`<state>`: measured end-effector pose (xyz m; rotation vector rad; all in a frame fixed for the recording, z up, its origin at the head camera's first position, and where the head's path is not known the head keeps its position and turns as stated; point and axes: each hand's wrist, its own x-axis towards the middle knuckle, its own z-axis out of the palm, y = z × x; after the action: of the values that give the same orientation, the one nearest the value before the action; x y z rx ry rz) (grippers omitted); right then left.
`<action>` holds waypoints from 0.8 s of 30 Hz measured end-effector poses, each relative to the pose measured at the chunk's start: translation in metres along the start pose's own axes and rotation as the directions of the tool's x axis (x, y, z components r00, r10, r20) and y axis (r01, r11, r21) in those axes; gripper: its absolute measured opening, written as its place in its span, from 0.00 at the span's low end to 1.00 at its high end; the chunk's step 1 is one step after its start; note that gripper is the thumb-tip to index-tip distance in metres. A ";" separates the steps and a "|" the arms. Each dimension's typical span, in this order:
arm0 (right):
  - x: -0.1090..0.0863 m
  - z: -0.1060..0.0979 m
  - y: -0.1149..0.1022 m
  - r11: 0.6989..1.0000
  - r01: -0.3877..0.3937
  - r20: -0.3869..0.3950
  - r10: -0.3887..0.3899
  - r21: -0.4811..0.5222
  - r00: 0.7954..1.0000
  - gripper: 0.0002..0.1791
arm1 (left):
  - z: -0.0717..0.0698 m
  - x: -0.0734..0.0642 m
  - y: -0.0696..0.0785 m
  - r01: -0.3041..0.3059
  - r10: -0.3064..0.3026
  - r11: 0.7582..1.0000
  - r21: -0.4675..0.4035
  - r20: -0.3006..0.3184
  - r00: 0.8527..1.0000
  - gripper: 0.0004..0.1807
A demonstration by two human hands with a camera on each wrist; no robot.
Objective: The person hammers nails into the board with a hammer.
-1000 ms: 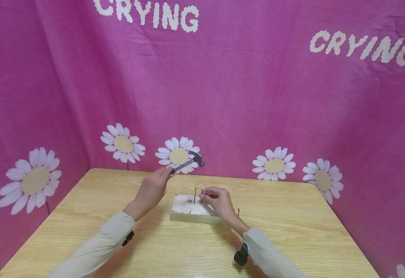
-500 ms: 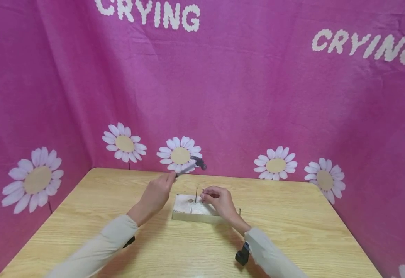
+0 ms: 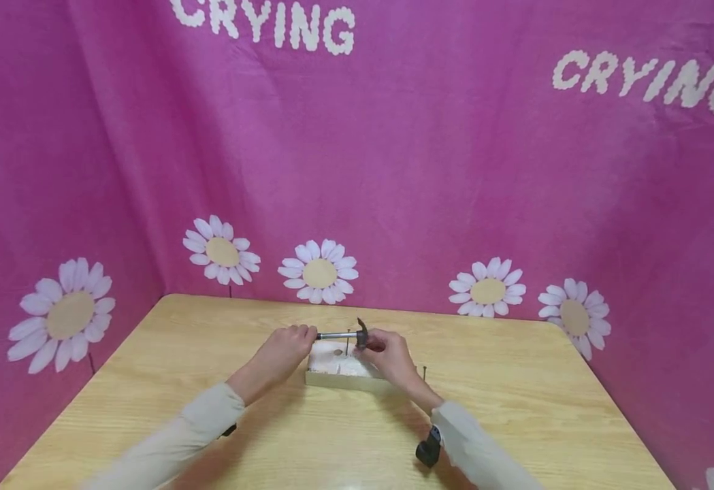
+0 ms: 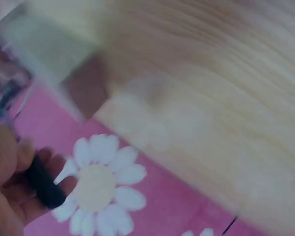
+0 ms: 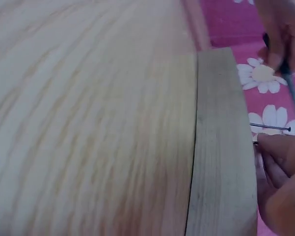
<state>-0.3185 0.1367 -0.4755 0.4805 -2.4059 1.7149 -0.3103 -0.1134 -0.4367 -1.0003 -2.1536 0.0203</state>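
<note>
My left hand (image 3: 286,354) grips the dark handle of a claw hammer (image 3: 338,335), held level above a wooden block (image 3: 344,382). The black end of the hammer's handle (image 4: 44,186) pokes out of the fist in the left wrist view. At the block's top, my right hand (image 3: 392,357) pinches a nail between thumb and fingers; the hammer head covers most of it in the head view. Just left of those fingers, a second nail (image 5: 270,126) stands upright in the block. The hammer head is right at the right fingertips; whether it touches the pinched nail, I cannot tell.
Another nail (image 3: 425,373) shows upright just right of my right wrist. The block lies on a light wood table (image 3: 222,327). Behind and at the sides hangs a pink cloth (image 3: 406,170) with daisies and white letters. A dark spot (image 3: 337,352) marks the block's top.
My left hand has swung the hammer down, from raised above the block to level at the right fingertips. The right hand has stayed in place, pinching the nail.
</note>
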 end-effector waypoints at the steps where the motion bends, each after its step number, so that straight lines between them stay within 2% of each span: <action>1: 0.000 0.000 0.000 1.000 0.000 -0.002 0.000 -0.019 1.000 0.03 | 0.000 -0.001 0.000 -0.006 0.006 1.000 -0.001 0.008 1.000 0.13; 2: 0.000 0.000 0.000 0.999 0.005 0.000 -0.005 -0.043 1.000 0.03 | 0.001 0.000 0.000 0.009 -0.009 1.000 -0.009 -0.010 1.000 0.13; 3: 0.000 0.000 0.000 0.998 0.007 0.003 -0.006 -0.065 1.000 0.03 | 0.001 0.001 -0.001 0.038 -0.039 0.999 -0.032 -0.054 0.998 0.13; 6: 0.000 0.000 -0.001 0.998 0.023 0.011 -0.022 -0.065 1.000 0.03 | 0.001 0.007 -0.004 0.099 -0.120 0.989 -0.113 -0.196 0.973 0.13; 8: 0.001 -0.001 -0.002 0.998 0.030 0.013 -0.029 -0.059 0.999 0.05 | 0.000 0.010 -0.006 0.097 -0.122 0.988 -0.117 -0.228 0.966 0.14; 12: 0.004 -0.001 -0.003 0.999 0.029 0.009 -0.029 -0.034 1.000 0.09 | 0.004 0.006 -0.006 0.080 -0.089 0.995 -0.066 -0.145 0.985 0.11; 15: 0.006 -0.001 -0.004 0.999 0.032 0.013 -0.032 -0.006 0.999 0.09 | 0.008 -0.003 -0.005 0.102 -0.110 0.992 -0.080 -0.104 0.988 0.09; 19: 0.007 -0.001 -0.003 0.997 0.026 0.024 -0.028 0.074 0.999 0.08 | 0.007 -0.004 -0.007 0.129 -0.150 0.983 -0.130 -0.162 0.975 0.11; 21: 0.007 -0.002 -0.001 0.994 0.014 0.027 -0.017 0.105 0.999 0.08 | 0.006 -0.002 -0.006 0.137 -0.158 0.982 -0.128 -0.177 0.971 0.13; 24: 0.007 -0.003 0.001 0.996 0.018 0.009 -0.018 0.083 1.000 0.07 | 0.008 -0.001 -0.003 0.116 -0.125 0.991 -0.070 -0.135 0.983 0.13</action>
<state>-0.3258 0.1382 -0.4730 0.5205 -2.3369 1.8145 -0.3164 -0.1142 -0.4422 -0.8778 -2.0933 -0.1710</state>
